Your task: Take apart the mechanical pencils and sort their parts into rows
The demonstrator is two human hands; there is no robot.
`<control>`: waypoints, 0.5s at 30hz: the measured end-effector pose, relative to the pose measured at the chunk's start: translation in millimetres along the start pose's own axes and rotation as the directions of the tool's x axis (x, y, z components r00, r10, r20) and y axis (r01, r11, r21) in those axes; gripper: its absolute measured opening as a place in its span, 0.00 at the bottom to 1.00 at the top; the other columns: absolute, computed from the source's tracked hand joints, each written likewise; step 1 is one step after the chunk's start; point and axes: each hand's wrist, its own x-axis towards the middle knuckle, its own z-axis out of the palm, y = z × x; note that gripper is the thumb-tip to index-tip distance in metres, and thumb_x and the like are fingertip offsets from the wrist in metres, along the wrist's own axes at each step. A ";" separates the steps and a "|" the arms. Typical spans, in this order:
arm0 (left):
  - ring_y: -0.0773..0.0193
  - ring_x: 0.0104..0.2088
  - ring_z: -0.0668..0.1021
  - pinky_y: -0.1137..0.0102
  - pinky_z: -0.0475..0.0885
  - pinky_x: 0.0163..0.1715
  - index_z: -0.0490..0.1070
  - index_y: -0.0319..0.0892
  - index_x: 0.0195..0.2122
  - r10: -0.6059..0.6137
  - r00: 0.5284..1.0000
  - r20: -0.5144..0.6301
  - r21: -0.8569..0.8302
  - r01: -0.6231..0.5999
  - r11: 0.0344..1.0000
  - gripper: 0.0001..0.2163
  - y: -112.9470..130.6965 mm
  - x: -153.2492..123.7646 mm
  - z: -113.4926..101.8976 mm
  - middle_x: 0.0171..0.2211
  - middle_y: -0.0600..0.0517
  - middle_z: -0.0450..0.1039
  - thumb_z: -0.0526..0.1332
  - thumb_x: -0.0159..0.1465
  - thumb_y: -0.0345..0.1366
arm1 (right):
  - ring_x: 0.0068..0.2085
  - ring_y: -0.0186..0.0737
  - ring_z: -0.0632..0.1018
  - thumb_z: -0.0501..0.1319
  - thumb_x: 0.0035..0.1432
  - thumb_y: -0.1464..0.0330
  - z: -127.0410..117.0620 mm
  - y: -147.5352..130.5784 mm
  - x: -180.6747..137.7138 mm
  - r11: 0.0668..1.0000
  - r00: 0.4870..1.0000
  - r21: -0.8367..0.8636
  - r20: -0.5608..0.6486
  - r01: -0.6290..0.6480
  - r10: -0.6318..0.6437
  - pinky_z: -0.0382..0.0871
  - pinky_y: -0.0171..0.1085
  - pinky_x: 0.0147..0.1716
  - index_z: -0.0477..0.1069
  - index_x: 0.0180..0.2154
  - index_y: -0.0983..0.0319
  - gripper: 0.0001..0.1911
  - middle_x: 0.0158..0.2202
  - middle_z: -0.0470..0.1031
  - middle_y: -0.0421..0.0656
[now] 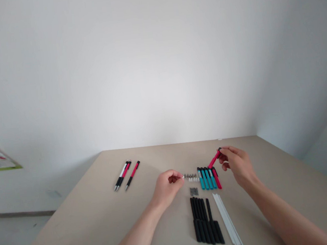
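My right hand (236, 164) pinches the black top end of a red pen barrel (214, 159), which tilts down to the left over a row of barrels. That row holds several teal pen barrels (206, 178) and a red one (217, 178) at its right end. Left of the row, my left hand (169, 185) has thumb and forefinger closed on a small white pen part (183, 177). Just right of these fingertips lie small metal pen tips (190, 175) and small white pieces (193, 180). Several springs (194, 191) rest nearer to me.
Black pen grips (204, 221) lie in two rows at the front. Beside them is a bundle of white refills (228, 222). Complete pens, one white (122, 174) and two red (133, 175), lie on the table's left. A wall (158, 79) stands behind the table.
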 end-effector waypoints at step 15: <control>0.69 0.24 0.69 0.75 0.64 0.27 0.75 0.40 0.28 0.196 0.980 0.020 0.468 -0.182 0.865 0.05 -2.4 -1.5 0.3 0.24 0.54 0.72 0.60 0.54 0.28 | 0.35 0.45 0.77 0.54 0.48 0.72 -19.0 18.2 21.5 0.374 0.992 -0.924 0.110 0.078 0.066 0.63 0.33 0.30 0.78 0.30 0.64 0.13 0.31 0.78 0.50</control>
